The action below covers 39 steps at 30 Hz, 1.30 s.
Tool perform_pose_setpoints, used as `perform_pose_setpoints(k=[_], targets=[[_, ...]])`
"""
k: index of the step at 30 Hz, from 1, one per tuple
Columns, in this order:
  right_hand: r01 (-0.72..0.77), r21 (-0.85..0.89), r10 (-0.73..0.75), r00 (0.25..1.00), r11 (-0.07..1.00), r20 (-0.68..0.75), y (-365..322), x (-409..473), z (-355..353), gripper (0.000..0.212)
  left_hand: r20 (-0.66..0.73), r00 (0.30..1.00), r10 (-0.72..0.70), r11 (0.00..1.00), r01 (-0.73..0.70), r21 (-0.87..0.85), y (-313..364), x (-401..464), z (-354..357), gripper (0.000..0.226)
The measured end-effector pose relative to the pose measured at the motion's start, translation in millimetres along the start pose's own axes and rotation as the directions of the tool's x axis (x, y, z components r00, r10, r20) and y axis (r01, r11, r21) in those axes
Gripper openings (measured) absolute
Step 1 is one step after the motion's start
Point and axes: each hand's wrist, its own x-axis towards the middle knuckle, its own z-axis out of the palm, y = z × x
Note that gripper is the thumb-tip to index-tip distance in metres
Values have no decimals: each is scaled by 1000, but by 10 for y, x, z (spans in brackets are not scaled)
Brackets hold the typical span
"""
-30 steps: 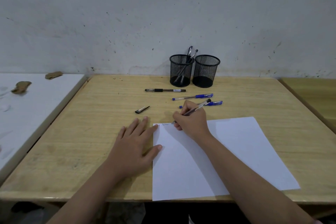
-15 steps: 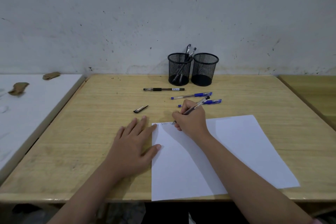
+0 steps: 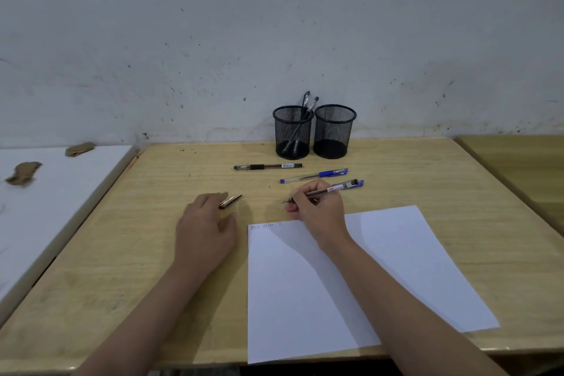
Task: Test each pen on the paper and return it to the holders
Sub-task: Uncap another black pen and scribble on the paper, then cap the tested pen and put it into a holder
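My right hand grips a clear black-ink pen just beyond the top edge of the white paper, with the tip off the sheet and pointing left. Faint scribbles mark the paper's top left corner. My left hand lies on the table, its fingertips touching the near end of a loose pen cap. A black pen and a blue pen lie on the table. A second blue pen is mostly hidden behind the held pen. The left mesh holder has two pens; the right holder looks empty.
The wooden table stands against a stained wall. A white table with brown scraps adjoins it on the left. Another wooden surface lies to the right.
My right hand lifted the pen off the paper and moved it past the top edge. My left hand left the paper's side and slid forward to the pen cap.
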Motion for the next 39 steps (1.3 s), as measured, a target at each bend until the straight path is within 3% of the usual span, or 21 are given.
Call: perform_pose_setpoints(k=[5,9,12,15,19,25,32,36,39], targets=[[21,12,-21,999,1000,30,-42,-33,-24,8,31,984,-178,979,174,108,12,227,73,29],[40,-21,-39,998,999,53,-51,-57,-15,6,24,977,-211,975,209,70,35,276,76,11],[78,-32,-76,995,996,60,-70,-32,-12,7,76,966,-246,956,255,-146,121,265,13,2],[102,10,-103,992,995,78,-153,-3,-18,4,147,954,-262,883,298,-363,276,230,-94,8],[185,57,-192,969,981,156,-340,-43,-30,8,150,968,-203,822,252,-511,459,174,-250,14],[254,35,-255,940,967,224,-498,-101,-64,10,136,986,-96,822,156,-547,596,103,-387,20],[213,72,-225,914,974,337,-577,-204,-115,15,93,995,26,808,34,-588,738,-6,-512,27],[187,157,-231,911,970,342,-583,-233,-106,4,50,998,40,801,-2,-598,809,-26,-563,31],[184,221,-250,912,958,324,-588,-241,-97,12,6,998,70,808,-53,-587,851,-24,-593,35]])
